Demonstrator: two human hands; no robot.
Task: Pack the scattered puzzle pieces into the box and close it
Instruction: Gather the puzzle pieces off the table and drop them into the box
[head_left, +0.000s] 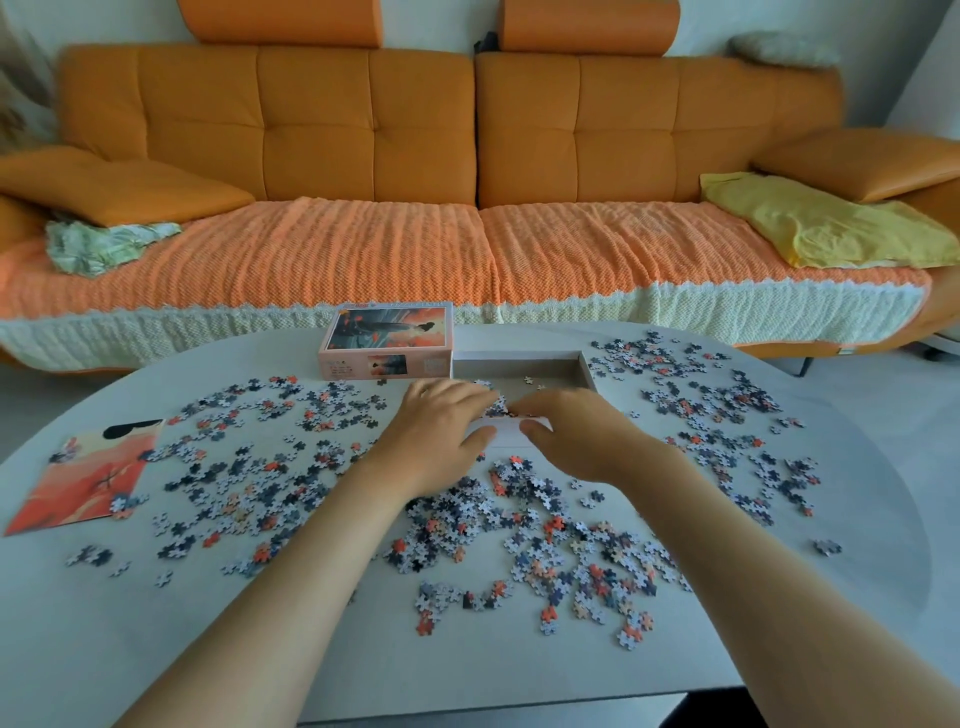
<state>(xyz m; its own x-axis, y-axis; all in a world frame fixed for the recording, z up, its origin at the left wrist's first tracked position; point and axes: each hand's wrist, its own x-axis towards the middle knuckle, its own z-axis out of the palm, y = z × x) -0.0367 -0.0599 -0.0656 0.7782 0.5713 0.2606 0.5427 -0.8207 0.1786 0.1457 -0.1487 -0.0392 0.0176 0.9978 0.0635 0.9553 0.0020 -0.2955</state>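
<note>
- Grey and coral puzzle pieces (498, 407) are bunched in a small clump between the two grips, right over the near rim of the box.
- Left grip (445, 422): fingers bent down over the clump, thumb stretched out along the white outer face of the near wall.
- Right grip (574, 431): fingers curled in from the other side to meet the left, thumb also against that near wall.
- Both seem to be holding the clump between them, though the fingertips are hidden from here, so I can't be sure.
- Box (519, 366): an open grey tray at the far middle of the surface, with only a few loose pieces on its floor.
- Lid (387, 338): picture side up, just left of the tray and touching it.
- Most of the pieces are spread over the pale rounded surface (156, 639), to the left, to the right and thickly in front of the forearms.
- A printed picture sheet (88, 483) lies flat at the left edge, with a few pieces on it.
- Behind it all stands an orange sofa (363, 130) with a knitted cover (337, 249); a yellow cloth (810, 223) lies on its right end.
</note>
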